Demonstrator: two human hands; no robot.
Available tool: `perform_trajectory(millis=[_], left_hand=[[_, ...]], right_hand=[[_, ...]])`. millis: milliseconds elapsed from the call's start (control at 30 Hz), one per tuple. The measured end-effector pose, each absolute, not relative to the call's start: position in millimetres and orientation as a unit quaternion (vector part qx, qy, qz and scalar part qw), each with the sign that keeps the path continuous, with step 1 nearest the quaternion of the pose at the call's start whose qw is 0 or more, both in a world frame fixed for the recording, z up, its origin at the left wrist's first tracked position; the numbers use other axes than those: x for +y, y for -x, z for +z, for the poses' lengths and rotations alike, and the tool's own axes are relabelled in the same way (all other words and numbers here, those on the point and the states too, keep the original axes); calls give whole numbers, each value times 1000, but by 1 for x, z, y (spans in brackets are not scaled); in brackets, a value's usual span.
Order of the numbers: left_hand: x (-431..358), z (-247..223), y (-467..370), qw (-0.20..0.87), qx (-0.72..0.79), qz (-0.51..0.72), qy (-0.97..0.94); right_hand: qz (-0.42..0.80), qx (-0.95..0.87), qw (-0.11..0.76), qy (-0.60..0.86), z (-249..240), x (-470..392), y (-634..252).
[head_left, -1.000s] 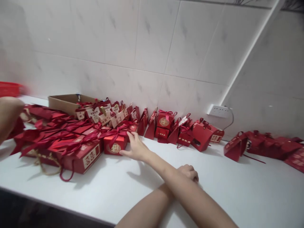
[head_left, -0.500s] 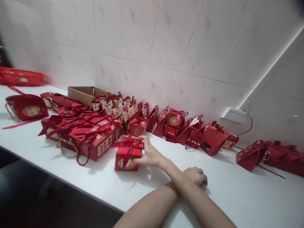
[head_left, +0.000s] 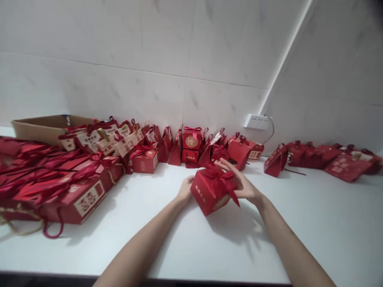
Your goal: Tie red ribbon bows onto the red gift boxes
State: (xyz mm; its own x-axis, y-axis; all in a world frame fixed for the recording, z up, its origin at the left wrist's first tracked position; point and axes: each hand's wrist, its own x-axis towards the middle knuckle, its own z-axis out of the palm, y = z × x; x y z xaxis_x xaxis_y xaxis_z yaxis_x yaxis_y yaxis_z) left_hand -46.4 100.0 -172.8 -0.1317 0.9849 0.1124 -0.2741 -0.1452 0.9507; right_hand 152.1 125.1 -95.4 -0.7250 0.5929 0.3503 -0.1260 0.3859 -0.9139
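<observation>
A red gift box (head_left: 208, 193) with a dark red ribbon bow on top is tilted just above the white table (head_left: 179, 247). My right hand (head_left: 243, 183) grips its right side, thumb at the front and fingers reaching over the ribbon. Against the left side rests my left hand (head_left: 184, 190), its fingers partly hidden behind the box. A shadow falls on the table below the box. Behind it, near the wall, stand two stacked red boxes (head_left: 191, 153) with a gold round emblem on the upper one.
Large red gift boxes with ribbons and cord handles (head_left: 86, 195) crowd the left. Behind them is an open cardboard box (head_left: 38, 129). Small red bags and boxes (head_left: 239, 151) line the wall, continuing to the right (head_left: 347, 163). A white power strip (head_left: 257, 121) hangs on the wall.
The gift box has moved right along the table and been tilted. My arms have uncrossed, and my left hand now touches the box too. The view has turned right.
</observation>
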Motion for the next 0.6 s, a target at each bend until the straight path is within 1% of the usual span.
perform_trajectory(millis=[67,133,267,367,467,600], left_hand=[[102,-169,60,509,439,624,-398],[102,-166,69,510,455,620,-385],[99,-159,71,523,471,590,-396],[95,-155,66,541,479,556,-411],[89,-152,62,552,470,521,-451],[84,-146,60,525,455,488,-529]], right_hand=[[553,-745,330,172,-113,131,-157],[549,-727,353,213,-126,133,-156],[476,-718,415,292,-134,129,-147],[447,-722,430,306,-136,128,-142],[450,-712,443,307,-140,127,-140],[461,-701,447,311,-140,124,-139]])
